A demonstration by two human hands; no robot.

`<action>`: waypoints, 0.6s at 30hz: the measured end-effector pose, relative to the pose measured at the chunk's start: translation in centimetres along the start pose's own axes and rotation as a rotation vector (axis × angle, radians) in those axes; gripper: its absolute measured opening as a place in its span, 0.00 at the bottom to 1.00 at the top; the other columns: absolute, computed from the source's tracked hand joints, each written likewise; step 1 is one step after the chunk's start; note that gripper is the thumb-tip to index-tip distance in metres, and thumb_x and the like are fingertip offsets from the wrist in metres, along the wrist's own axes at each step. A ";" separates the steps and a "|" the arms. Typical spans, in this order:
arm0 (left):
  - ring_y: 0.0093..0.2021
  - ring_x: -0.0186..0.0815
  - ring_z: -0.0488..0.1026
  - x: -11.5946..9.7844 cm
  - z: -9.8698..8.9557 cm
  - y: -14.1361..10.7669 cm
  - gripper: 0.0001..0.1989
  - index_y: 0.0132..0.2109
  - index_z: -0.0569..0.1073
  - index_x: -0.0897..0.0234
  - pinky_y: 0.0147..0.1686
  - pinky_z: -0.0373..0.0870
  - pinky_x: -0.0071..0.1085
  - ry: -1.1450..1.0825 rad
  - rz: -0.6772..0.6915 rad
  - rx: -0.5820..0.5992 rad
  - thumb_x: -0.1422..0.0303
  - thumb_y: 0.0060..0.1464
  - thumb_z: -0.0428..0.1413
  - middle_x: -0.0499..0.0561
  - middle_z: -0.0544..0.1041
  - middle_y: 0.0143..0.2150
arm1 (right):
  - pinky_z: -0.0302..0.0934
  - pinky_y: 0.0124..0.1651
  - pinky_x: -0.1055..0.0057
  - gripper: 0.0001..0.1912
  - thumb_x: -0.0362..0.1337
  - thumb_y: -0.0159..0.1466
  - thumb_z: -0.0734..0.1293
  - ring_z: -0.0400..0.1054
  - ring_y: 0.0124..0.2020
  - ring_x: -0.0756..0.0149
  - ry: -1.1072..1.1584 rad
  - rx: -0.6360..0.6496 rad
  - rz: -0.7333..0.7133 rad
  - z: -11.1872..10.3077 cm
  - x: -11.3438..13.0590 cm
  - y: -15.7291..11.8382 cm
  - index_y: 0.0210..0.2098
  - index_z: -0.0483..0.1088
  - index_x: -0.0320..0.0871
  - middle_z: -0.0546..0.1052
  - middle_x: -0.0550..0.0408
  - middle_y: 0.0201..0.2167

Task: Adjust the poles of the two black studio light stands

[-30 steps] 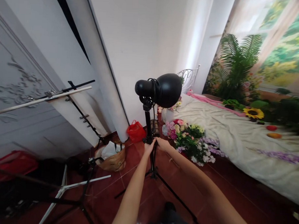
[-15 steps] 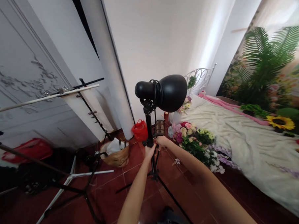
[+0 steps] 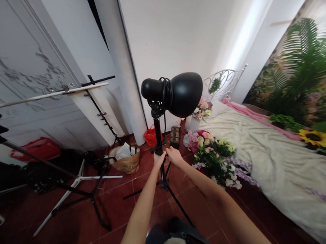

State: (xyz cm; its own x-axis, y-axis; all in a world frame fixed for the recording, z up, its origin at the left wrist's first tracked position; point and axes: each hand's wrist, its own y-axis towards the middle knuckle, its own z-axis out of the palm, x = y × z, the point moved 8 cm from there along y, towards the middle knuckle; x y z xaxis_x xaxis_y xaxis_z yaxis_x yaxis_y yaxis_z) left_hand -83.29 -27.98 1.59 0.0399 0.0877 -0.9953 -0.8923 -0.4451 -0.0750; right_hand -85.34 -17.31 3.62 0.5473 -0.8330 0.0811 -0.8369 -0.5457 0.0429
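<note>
A black studio lamp (image 3: 184, 94) with a round reflector tops a black light stand (image 3: 163, 179) in front of me. Its cable is coiled around the lamp's neck. My left hand (image 3: 159, 160) is closed around the pole just below a collar with a knob. At the same height, my right hand (image 3: 173, 155) meets the pole from the right, its fingers curled in at the collar; the fingertips are partly hidden. The stand's thin legs spread over the red tiles between me and the wall.
On the right, a bed with a cream cover (image 3: 269, 155) has artificial flowers (image 3: 213, 149) beside it. A wicker basket (image 3: 126, 163), a red bag (image 3: 151, 136) and a small wooden chest (image 3: 175, 135) sit near the wall. More stands (image 3: 79, 179) crowd the left.
The lamp and both hands have shifted slightly left in view, and the lamp appears a little larger. Both hands stay on the pole. The camera view has turned slightly.
</note>
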 end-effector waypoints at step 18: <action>0.31 0.36 0.75 0.3 0.3 0.5 0.07 0.25 0.70 0.66 0.34 0.72 0.31 -0.043 -0.030 0.052 0.74 0.34 0.61 0.51 0.76 0.25 | 0.58 0.43 0.67 0.15 0.30 0.66 0.53 0.66 0.47 0.60 -0.008 0.055 0.238 2.8 -0.5 0.9 0.50 0.62 0.42 0.70 0.43 0.46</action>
State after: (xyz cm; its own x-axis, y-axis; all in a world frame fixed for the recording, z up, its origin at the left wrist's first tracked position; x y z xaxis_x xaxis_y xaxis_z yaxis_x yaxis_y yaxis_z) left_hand -83.82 -27.92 1.23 0.0482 0.1390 -0.9891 -0.9134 -0.3946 -0.1000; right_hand -86.36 -17.68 0.88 0.3345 -0.9394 0.0750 -0.9408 -0.3375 -0.0306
